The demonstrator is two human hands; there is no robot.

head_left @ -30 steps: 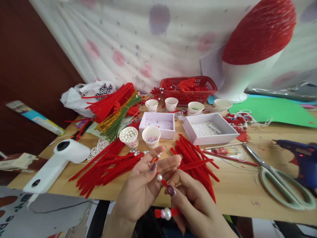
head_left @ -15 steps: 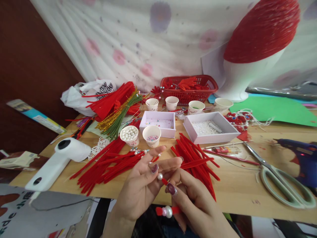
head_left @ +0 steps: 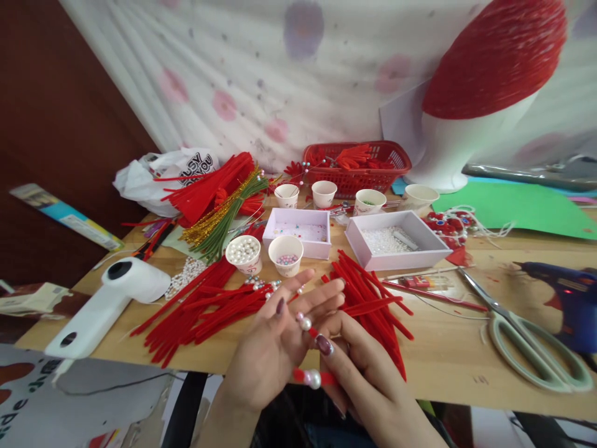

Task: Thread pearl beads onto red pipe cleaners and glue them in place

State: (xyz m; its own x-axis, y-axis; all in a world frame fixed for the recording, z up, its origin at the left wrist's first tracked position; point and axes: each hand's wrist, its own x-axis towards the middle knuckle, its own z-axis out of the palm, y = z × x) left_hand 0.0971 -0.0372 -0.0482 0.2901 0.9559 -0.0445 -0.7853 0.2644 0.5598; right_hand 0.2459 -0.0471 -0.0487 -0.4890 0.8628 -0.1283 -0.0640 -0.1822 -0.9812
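My right hand [head_left: 368, 373] pinches a red pipe cleaner [head_left: 329, 378], its thumb pressed against the fingers. One end of it carries a white pearl bead [head_left: 306, 323] with a small pink bead beside it. Lower down, the other stretch bears a larger pearl bead [head_left: 313, 379] and a pink bead, with red fuzz showing past them. My left hand [head_left: 270, 351] is palm up with its thumb lifted and fingers stretched out. The upper beads lie over its palm and fingers; whether they touch the skin is unclear.
Bundles of red pipe cleaners [head_left: 209, 311] flank my hands. Behind stand a paper cup of pearls [head_left: 245, 269], a paper cup of small beads [head_left: 286, 271] and a white bead box [head_left: 396, 258]. Scissors [head_left: 536, 351] and a blue glue gun [head_left: 569, 292] lie right, a white handheld device [head_left: 100, 311] left.
My left thumb has lifted off the upper pearl, and the left fingers have opened out. A pink bead now shows beside that pearl. The lower beads have shifted slightly up.
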